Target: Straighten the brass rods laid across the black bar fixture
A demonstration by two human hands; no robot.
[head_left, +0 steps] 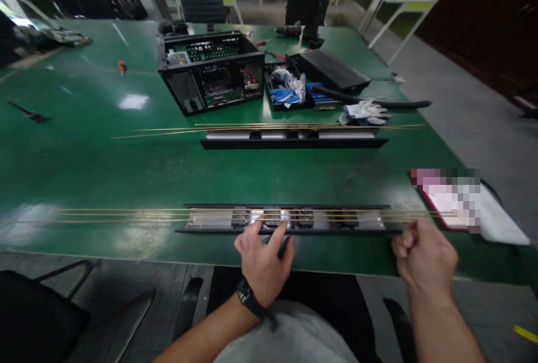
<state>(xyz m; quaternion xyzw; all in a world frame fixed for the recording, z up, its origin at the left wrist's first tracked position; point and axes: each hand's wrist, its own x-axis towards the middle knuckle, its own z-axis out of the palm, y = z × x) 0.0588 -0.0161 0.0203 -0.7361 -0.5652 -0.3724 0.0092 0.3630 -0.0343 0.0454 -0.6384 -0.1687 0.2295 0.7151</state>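
In front of me a long black channel (290,232) lies lengthwise on the green table, with silvery plates and several dark blocks inside. Thin brass-coloured rods (126,215) run along it and stick out well past both ends. My left hand (264,262), with a dark watch at the wrist, has its fingers apart, the tips touching the rods and a block near the channel's middle. At the channel's right end my right hand (426,254) is closed, and the lowest rod appears to run into its fingers. The palm side of this hand is hidden.
Farther back lies a second channel (294,143) with similar rods. Behind it stand an open computer case (210,71), a black tray (290,102) and white-and-blue gloves (365,111). A red-edged booklet (449,212) lies right, partly under the rods' ends. Chairs stand beyond the table.
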